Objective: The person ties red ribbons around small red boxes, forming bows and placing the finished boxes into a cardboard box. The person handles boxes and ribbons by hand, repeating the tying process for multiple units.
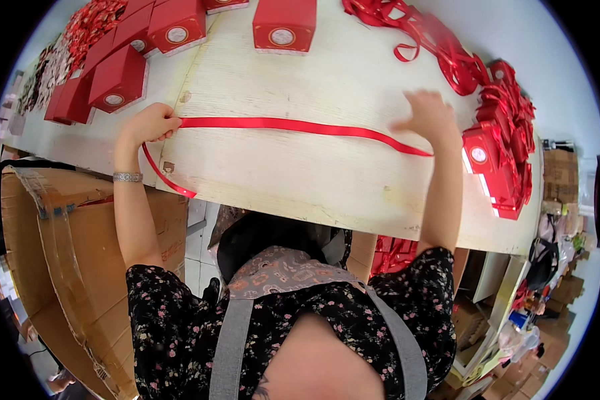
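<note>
A red satin ribbon [280,123] stretches across the white wooden table [300,185]. Near its left end my left hand [157,122] pinches it, and a short tail hangs from that hand to the table's front edge. My right hand [425,115], blurred, is over the right side of the table with its fingers spread and nothing seen in them. The ribbon's right part runs to my right wrist, where its end is hidden. Beyond the ribbon stands a red box [285,25] with a round pale emblem.
Several red boxes [117,80] stand at the back left beside piled small red items [92,30]. Loose red ribbons [445,50] lie at the back right, near ribbon-tied red boxes [500,150]. An open cardboard box [100,240] stands below the table's left edge.
</note>
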The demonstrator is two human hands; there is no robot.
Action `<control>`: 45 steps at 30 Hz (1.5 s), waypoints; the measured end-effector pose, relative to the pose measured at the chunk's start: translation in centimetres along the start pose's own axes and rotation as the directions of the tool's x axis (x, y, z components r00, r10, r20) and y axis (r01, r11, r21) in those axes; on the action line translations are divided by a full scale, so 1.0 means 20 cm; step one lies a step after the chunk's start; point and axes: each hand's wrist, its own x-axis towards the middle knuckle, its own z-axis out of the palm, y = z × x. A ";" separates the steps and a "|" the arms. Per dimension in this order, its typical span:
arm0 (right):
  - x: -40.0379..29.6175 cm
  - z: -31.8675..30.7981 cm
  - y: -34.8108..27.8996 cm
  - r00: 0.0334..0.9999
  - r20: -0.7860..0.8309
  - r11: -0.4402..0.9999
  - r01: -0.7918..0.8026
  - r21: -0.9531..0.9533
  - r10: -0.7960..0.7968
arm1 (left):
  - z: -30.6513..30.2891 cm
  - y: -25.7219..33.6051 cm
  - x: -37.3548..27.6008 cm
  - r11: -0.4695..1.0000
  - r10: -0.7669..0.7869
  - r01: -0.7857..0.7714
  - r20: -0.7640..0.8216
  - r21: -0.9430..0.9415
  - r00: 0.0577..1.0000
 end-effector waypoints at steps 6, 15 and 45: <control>0.61 -0.19 -0.67 0.491 -0.807 0.863 0.503 -0.045 -0.328 | 0.02 0.02 -0.02 0.986 -0.034 0.034 0.006 -0.163 0.999; -0.03 -0.15 -0.40 0.546 -0.716 0.677 0.722 0.140 -0.435 | 0.08 0.03 -0.04 0.987 0.023 -0.033 -0.066 -0.154 0.998; -0.25 -0.65 -0.08 0.551 -0.649 0.406 0.832 0.379 -0.525 | -0.22 1.42 -0.53 0.462 0.756 -0.860 -0.410 -0.217 0.510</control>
